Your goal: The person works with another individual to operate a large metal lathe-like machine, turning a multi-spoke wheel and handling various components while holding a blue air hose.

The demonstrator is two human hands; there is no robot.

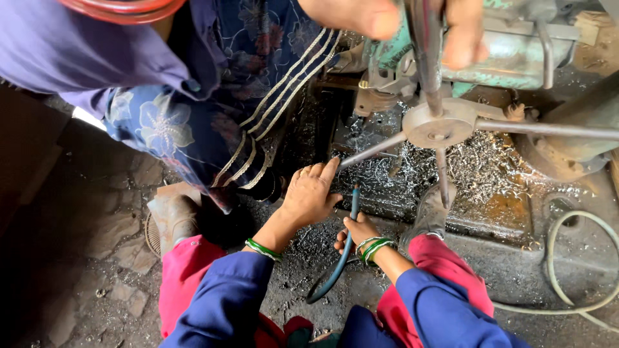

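My left hand (311, 193) lies palm down on the dark machine base, fingers stretched toward a heap of metal shavings (477, 169), just below one spoke of a three-spoke feed handle (436, 126). It holds nothing. My right hand (356, 231) is closed around a thin blue-green hose (330, 277), whose tip points up toward the shavings beside my left hand. Both wrists carry green bangles. My boots (431, 212) and pink trouser legs sit on either side.
Another person in blue floral clothing (193, 122) stands at the top left. Their hand (361, 16) grips the upright lever of a green machine (509, 55). A pale hose (554, 283) loops over the floor at right. Rough stone floor (97, 258) lies at left.
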